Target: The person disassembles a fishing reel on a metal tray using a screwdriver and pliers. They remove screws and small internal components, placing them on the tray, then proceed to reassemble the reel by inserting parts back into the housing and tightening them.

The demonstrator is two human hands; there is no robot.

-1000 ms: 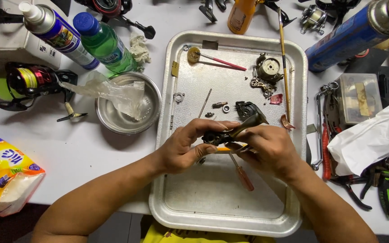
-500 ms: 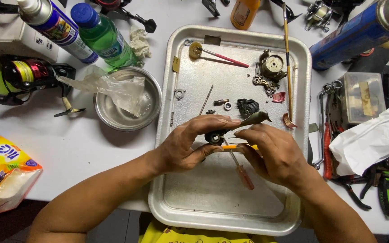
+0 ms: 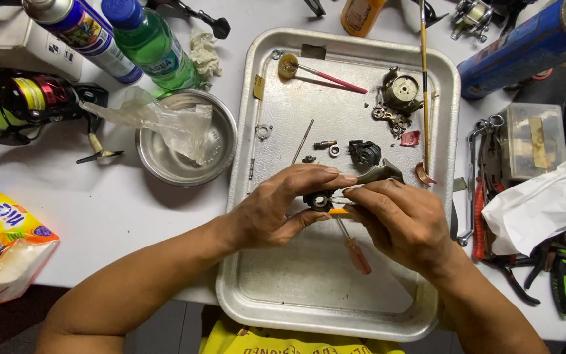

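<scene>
Head view: yellow packet [image 3: 2, 246] far left of left hand [image 3: 276, 210].

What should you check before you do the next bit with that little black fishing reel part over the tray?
1. Part held firmly: ok. The left hand pinches the small black reel part between thumb and fingers.
2. Tool under control: ok. The right hand holds the red-handled screwdriver by its shaft.
3. Tip seated on a screw: cannot tell; fingers hide it.
4. Work over the metal tray, so dropped bits get caught: ok.
5. Loose pieces apart from the hands: ok. The small washer and dark gear housing lie further up the tray.
</scene>
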